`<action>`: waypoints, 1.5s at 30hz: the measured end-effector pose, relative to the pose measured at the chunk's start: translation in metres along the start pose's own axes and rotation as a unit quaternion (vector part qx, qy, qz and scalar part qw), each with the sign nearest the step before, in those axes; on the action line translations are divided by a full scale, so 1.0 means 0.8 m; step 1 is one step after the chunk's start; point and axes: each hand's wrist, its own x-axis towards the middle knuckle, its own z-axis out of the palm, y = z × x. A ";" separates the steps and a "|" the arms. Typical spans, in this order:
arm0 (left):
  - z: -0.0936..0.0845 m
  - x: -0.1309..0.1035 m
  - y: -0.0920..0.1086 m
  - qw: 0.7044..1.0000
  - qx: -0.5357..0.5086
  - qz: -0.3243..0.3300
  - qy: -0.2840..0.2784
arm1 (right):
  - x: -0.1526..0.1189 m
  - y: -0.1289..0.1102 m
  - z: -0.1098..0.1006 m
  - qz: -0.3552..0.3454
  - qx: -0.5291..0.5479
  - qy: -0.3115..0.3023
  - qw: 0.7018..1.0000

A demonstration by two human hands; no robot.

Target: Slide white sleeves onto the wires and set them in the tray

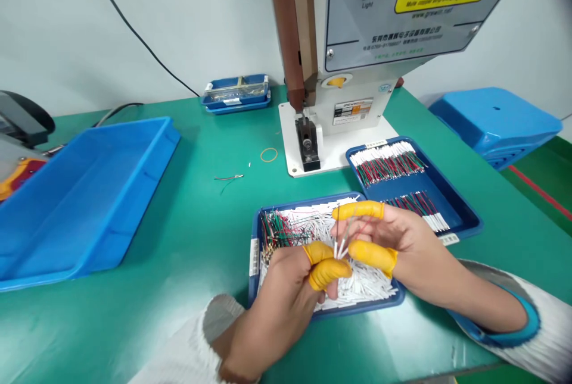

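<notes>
Both my hands, with yellow finger cots on thumb and index finger, meet over a blue tray [256,280] of loose white tubes [373,283] and colored wires [279,226]. Between thumb and index finger, my left hand [286,289] pinches a few thin wires with white tubes [341,249] on their lower ends. Their dark, green and red strands fan upward toward my right hand [397,235]. Its thumb and index finger are parted around the strands, the thumb tip close against the tubes. My other right fingers are partly hidden behind.
A second blue tray [465,214] holds rows of white-tipped wires. Behind stands a crimping machine [353,86]. A wire piece [230,177] and a rubber band [269,155] lie on the green table [196,217]. A large blue bin [89,193] is left, a blue stool [496,119] right.
</notes>
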 end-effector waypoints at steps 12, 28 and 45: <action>-0.004 0.000 0.002 0.997 -0.022 0.067 0.018 | -0.005 -0.009 0.006 -0.027 -0.010 -0.010 1.000; -0.002 0.004 0.007 0.997 -0.061 0.052 0.024 | -0.011 -0.014 0.006 -0.015 0.022 -0.053 0.998; -0.002 0.002 0.013 0.993 -0.063 0.043 0.086 | -0.009 -0.005 0.008 -0.039 -0.027 0.001 0.999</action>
